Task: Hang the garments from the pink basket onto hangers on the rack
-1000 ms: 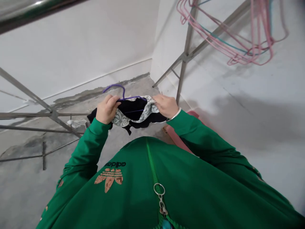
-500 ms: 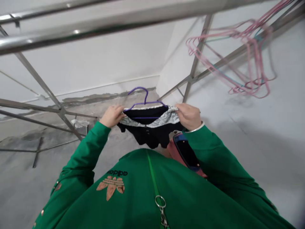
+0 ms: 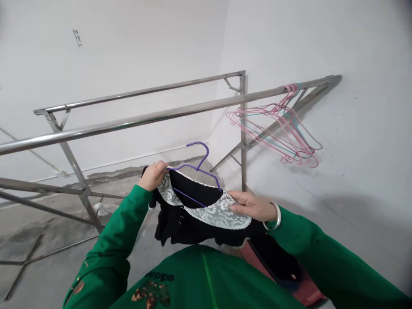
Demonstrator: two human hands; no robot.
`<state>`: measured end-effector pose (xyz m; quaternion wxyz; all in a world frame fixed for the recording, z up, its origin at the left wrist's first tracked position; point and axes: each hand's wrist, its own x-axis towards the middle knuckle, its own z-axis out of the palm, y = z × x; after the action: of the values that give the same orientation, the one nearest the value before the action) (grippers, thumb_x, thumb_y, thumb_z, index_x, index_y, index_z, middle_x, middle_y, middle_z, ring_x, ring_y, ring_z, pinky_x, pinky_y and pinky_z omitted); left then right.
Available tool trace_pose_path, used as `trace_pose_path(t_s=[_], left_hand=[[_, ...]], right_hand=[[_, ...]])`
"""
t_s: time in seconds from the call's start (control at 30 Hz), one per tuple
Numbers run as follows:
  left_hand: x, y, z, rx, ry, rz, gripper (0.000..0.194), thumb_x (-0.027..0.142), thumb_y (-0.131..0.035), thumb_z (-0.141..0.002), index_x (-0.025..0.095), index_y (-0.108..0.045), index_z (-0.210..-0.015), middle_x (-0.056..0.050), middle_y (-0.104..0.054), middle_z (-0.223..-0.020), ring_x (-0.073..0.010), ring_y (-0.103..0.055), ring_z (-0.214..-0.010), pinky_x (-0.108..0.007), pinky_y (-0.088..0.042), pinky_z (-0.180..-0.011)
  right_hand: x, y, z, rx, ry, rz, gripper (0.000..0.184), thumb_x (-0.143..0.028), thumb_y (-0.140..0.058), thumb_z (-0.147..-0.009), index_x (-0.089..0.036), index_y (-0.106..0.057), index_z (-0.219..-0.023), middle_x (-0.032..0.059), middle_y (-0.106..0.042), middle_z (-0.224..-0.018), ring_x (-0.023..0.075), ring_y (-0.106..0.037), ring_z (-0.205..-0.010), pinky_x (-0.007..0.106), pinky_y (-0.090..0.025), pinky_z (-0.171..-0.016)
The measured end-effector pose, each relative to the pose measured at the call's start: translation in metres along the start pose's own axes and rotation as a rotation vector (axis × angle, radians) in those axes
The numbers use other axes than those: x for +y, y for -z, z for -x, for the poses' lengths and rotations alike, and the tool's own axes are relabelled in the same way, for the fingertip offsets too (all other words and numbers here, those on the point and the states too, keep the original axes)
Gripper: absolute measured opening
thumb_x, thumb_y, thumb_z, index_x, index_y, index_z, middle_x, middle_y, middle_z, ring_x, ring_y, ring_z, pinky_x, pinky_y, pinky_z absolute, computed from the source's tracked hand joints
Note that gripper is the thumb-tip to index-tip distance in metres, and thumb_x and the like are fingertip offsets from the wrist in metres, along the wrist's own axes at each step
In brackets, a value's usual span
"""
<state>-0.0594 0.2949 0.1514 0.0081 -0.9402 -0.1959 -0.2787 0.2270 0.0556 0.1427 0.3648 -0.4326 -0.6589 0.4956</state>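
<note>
A black garment (image 3: 189, 225) with a white lace collar (image 3: 222, 213) hangs on a purple wire hanger (image 3: 198, 165) in front of my chest. My left hand (image 3: 155, 174) pinches the garment's left shoulder at the hanger's end. My right hand (image 3: 251, 205) grips the collar and right shoulder, fingers closed over the lace. The hanger's hook points up, below the nearer metal rail (image 3: 144, 119) of the drying rack. Both my sleeves are green.
A second rail (image 3: 138, 92) runs behind the first, on steel legs (image 3: 243, 128). Several pink and teal wire hangers (image 3: 283, 128) hang on the near rail at the right. White walls close the corner. The concrete floor (image 3: 48, 240) holds rack braces. A pink object (image 3: 296, 287) sits at lower right.
The view has tilted up, so both rack rails now show in full. My hands have raised and tilted the garment, left shoulder higher, right hand lower and nearer me.
</note>
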Motion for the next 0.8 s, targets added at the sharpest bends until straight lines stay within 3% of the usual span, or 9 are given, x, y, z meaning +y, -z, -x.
trace_pose_path(t_s=[0.07,0.2,0.4,0.57,0.8], left_hand=[[-0.002,0.005,-0.01,0.042,0.039,-0.011,0.024,0.028,-0.039,-0.093,0.017,-0.06,-0.1,-0.009,-0.062,-0.088,-0.0206,-0.061,-0.083,-0.033,-0.049,-0.076],[-0.003,0.011,-0.014,0.112,0.138,-0.053,0.029,0.031,-0.042,-0.093,0.015,-0.058,-0.112,-0.013,-0.063,-0.102,-0.0247,-0.059,-0.098,-0.039,-0.047,-0.087],[-0.003,0.017,0.012,0.314,0.281,-0.075,0.043,0.033,-0.041,-0.094,0.013,-0.045,-0.132,-0.019,-0.052,-0.131,-0.0274,-0.046,-0.127,-0.045,-0.038,-0.107],[0.007,0.024,0.062,0.43,0.439,-0.075,0.045,0.032,-0.041,-0.095,0.013,-0.041,-0.135,-0.02,-0.049,-0.133,-0.0267,-0.046,-0.128,-0.045,-0.039,-0.108],[0.042,0.016,0.162,0.366,0.632,-0.07,0.031,0.027,-0.044,-0.093,0.017,-0.051,-0.122,-0.015,-0.056,-0.122,-0.0239,-0.056,-0.115,-0.041,-0.048,-0.099]], right_hand=[[-0.012,-0.007,-0.003,0.031,0.014,-0.133,0.045,-0.049,-0.06,-0.085,-0.018,-0.063,-0.118,0.0082,-0.069,-0.097,0.0153,-0.067,-0.084,0.028,-0.053,-0.079],[-0.025,-0.012,-0.015,0.214,0.033,-0.264,0.044,-0.047,-0.068,-0.079,-0.022,-0.068,-0.114,0.0074,-0.071,-0.089,0.0178,-0.068,-0.081,0.031,-0.054,-0.076],[-0.048,-0.021,-0.042,0.183,0.05,-0.306,0.043,-0.046,-0.073,-0.074,-0.024,-0.071,-0.111,0.0088,-0.073,-0.087,0.023,-0.069,-0.085,0.035,-0.056,-0.074],[-0.067,-0.037,-0.067,0.132,0.017,-0.26,0.043,-0.047,-0.073,-0.074,-0.026,-0.071,-0.112,0.0099,-0.074,-0.087,0.0257,-0.071,-0.087,0.036,-0.059,-0.071],[-0.079,-0.078,-0.125,0.045,0.07,-0.322,0.041,-0.039,-0.073,-0.077,-0.021,-0.069,-0.114,0.0077,-0.074,-0.089,0.0234,-0.071,-0.085,0.033,-0.059,-0.072]])
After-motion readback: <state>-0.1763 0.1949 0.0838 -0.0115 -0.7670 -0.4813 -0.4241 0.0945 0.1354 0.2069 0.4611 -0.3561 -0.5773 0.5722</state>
